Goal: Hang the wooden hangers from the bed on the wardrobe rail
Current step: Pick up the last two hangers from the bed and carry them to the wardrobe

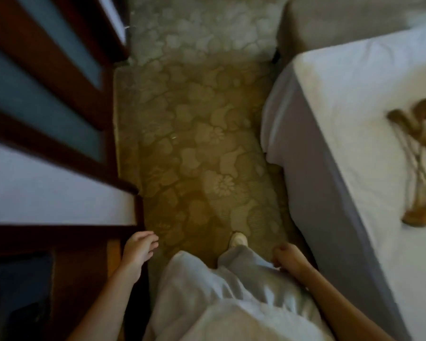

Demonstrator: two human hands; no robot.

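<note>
**Hangers Not Yet Lifted From the Bed**

The wooden hangers were seen lying in a loose, blurred pile on the white sheet of the bed, at about 3 o'clock in the view and close to its right edge. How many there were could not be told through the blur. None was held.

The left hand was found at about 7 o'clock, just beside the dark wooden wardrobe, with its fingers relaxed and spread a little; nothing was gripped by it. The right hand was found at about 5 o'clock, near the side of the bed, with its fingers loosely curled and nothing held in them.

A strip of flowered carpet was seen between wardrobe and bed, with one foot set on it at 6 o'clock.

The wardrobe rail was not in view, so whether any hanger had been hung could not be told. The task was judged to be at or near its start: the pile had yet to be picked up, carried across to 9 o'clock and hooked on.
</note>
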